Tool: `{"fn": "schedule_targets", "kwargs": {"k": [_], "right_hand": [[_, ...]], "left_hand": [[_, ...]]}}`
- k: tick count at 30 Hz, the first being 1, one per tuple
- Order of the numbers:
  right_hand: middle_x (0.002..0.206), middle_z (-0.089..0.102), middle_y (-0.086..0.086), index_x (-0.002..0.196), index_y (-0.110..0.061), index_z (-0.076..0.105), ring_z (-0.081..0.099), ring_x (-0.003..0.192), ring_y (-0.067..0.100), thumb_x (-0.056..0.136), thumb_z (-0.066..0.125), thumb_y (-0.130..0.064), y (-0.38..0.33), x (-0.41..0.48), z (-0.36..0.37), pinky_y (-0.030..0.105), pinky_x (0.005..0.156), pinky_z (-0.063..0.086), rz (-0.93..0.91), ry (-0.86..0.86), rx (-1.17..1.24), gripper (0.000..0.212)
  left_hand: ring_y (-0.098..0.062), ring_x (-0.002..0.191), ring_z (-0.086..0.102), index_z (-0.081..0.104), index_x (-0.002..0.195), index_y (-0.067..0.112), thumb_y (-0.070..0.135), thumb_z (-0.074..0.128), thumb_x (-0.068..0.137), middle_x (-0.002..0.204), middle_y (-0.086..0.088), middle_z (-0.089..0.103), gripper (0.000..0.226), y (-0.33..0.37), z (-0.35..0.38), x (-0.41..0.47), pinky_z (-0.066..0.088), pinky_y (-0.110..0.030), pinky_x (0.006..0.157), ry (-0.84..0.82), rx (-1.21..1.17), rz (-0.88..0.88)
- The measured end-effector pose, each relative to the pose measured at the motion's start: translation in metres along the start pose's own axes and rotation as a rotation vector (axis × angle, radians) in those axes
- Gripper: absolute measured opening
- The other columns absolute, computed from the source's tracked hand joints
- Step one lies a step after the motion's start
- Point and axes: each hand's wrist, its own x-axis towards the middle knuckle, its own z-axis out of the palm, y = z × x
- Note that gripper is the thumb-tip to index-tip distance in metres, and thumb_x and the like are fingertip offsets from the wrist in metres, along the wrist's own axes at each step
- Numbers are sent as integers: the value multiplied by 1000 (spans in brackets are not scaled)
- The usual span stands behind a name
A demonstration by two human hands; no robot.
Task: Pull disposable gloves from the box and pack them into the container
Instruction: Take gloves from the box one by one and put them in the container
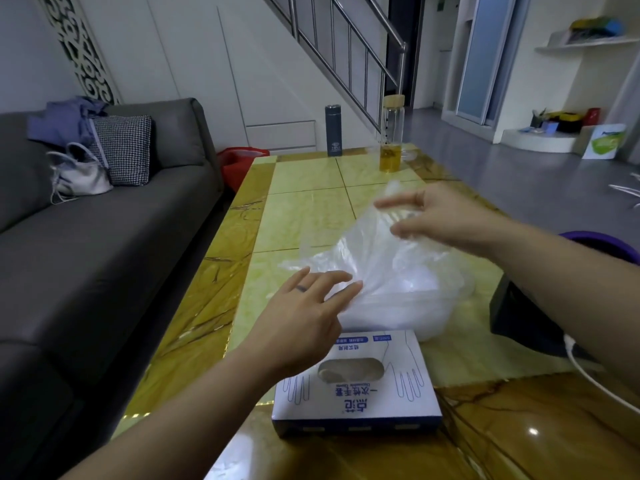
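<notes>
Two hands share one clear glove [363, 251] above the counter [304, 209]. Our right hand [440, 216] pinches its far upper end between thumb and fingers. Our left hand [304, 317] has its fingers straight and spread, the tips touching the glove's near lower edge. The glove's long axis slopes from far right down to near left. The container [408, 313], a cloudy tub that seems part full, sits right under its lower half, just beyond the box [356, 386]. We judge the coming move goes down and toward us, the left hand being nearer the tub to press the film in. Room lies open to the left and beyond; a black object [519, 317] stands close on the right.
</notes>
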Motion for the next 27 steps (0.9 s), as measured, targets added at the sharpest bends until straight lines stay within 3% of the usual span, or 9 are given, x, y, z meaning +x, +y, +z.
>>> {"fn": "schedule_targets", "kwargs": {"k": [4, 7, 11, 15, 17, 19, 22, 24, 27], "right_hand": [[138, 47, -10, 128, -32, 58, 50, 108, 0, 83, 66, -3, -20, 3, -20, 18, 91, 34, -139, 73, 38, 54], [128, 51, -16, 130, -30, 57, 52, 96, -9, 82, 67, -2, -16, 4, -30, 0, 74, 40, -154, 104, 61, 57], [142, 44, -5, 138, -28, 49, 53, 92, 1, 82, 71, -9, 20, 8, -20, 11, 80, 37, 20, 19, -55, 63], [148, 40, 1, 143, -26, 42, 48, 124, 19, 80, 74, -13, 51, 11, -4, 25, 93, 36, 155, -77, -214, 71], [150, 37, 1, 145, -23, 37, 47, 126, 21, 81, 73, -13, 55, 13, 2, 23, 91, 38, 181, -113, -304, 74], [151, 35, 1, 147, -20, 33, 47, 126, 20, 82, 72, -13, 57, 15, 8, 23, 92, 39, 180, -133, -422, 76], [150, 35, 4, 147, -16, 32, 41, 132, 23, 83, 71, -16, 58, 15, 15, 28, 101, 38, 222, -193, -597, 76], [141, 44, 9, 140, -13, 42, 48, 123, 26, 83, 71, -25, 52, 15, 17, 32, 98, 45, 253, -219, -780, 65], [132, 43, 12, 128, -17, 54, 44, 118, 29, 87, 66, -30, 36, 17, 15, 36, 92, 41, 109, -41, -1135, 45]], "left_hand": [[-23, 98, 65, 68, 114, 21, 23, 35, 80, 117, -3, 64, 47, -4, -2, 5, 45, -44, 97, 12, 22, 27], [-18, 99, 64, 73, 95, 29, 28, 36, 80, 110, 5, 67, 40, -9, -5, 9, 40, -42, 101, 5, 16, 20], [-12, 97, 60, 67, 81, 26, 34, 30, 81, 101, 10, 66, 38, -21, -17, 20, 30, -32, 102, 81, -178, -117], [-14, 91, 58, 66, 92, 21, 24, 41, 89, 96, 11, 58, 26, -25, -31, 45, 39, -30, 83, 274, -284, -242], [-13, 107, 55, 63, 111, 26, 24, 48, 94, 116, 9, 58, 23, -17, -35, 61, 39, -33, 96, 125, -193, -204], [-15, 121, 47, 53, 128, 33, 32, 49, 96, 135, 8, 49, 33, -9, -29, 76, 33, -38, 107, -183, -88, -159], [-20, 130, 41, 46, 137, 33, 41, 51, 95, 144, 4, 42, 44, -3, -11, 92, 30, -41, 108, -601, -30, -142], [-20, 131, 41, 46, 139, 30, 40, 49, 96, 144, 3, 43, 44, -4, -3, 99, 33, -35, 105, -757, -69, -157], [-19, 132, 40, 44, 140, 27, 39, 51, 96, 146, 3, 42, 47, -4, 3, 112, 31, -31, 105, -880, -96, -138]]}}
